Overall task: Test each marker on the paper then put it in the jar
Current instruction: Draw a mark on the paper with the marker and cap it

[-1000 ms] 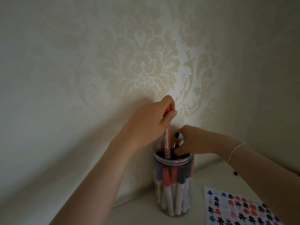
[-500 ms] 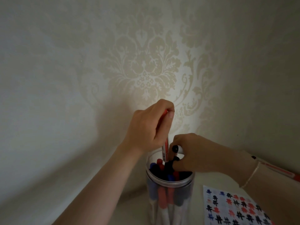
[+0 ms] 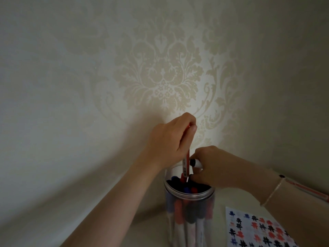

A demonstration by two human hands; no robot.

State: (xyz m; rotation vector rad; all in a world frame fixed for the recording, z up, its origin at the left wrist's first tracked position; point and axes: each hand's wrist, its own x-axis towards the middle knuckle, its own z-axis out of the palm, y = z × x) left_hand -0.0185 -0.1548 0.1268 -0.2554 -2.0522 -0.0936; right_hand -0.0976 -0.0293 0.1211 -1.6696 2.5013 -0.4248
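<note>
Left hand (image 3: 170,139) has lowered red marker (image 3: 186,164) into jar (image 3: 188,195); right hand (image 3: 210,166) grips black-capped marker (image 3: 195,163). Insertion nearly complete.

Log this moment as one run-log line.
left hand: lowering red marker into jar | right hand: grips black-tipped marker at rim | paper: marked

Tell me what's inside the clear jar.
The jar holds many markers standing upright, with black, blue and red caps at the mouth. The left hand holds a red marker in the opening. The right hand covers part of the mouth, and the jar's bottom is out of frame.
</note>
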